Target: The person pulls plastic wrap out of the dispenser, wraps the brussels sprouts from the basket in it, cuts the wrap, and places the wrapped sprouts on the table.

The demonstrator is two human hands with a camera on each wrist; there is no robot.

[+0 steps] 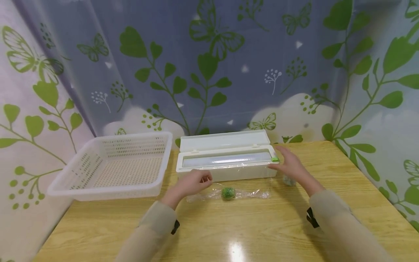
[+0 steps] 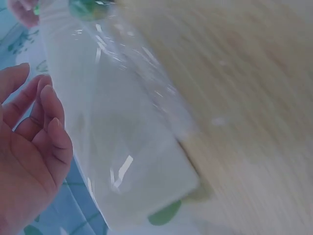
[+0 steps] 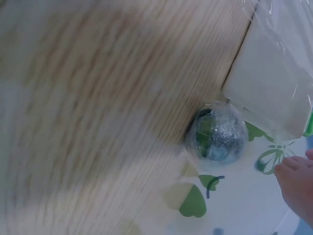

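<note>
A white cling film dispenser point(image 1: 226, 171) lies with its lid point(image 1: 226, 141) raised, showing the film roll point(image 1: 226, 159) inside. Clear film point(image 1: 252, 194) hangs over its front onto the table, and a small green ball point(image 1: 228, 193) sits on the film. My left hand point(image 1: 193, 182) hovers by the front left of the dispenser, fingers loosely curled; in the left wrist view the left hand point(image 2: 34, 132) holds nothing visible. At the dispenser's right end is my right hand point(image 1: 289, 167), thumb and fingers apart, near the green slider point(image 1: 275, 159). Whether it touches the slider is unclear.
A white plastic basket point(image 1: 160, 182) stands to the left on the wooden table point(image 1: 209, 233). Beneath my right hand, beside the dispenser, sits a film-wrapped ball point(image 3: 217, 133). A patterned curtain point(image 1: 262, 72) hangs along the table's back edge.
</note>
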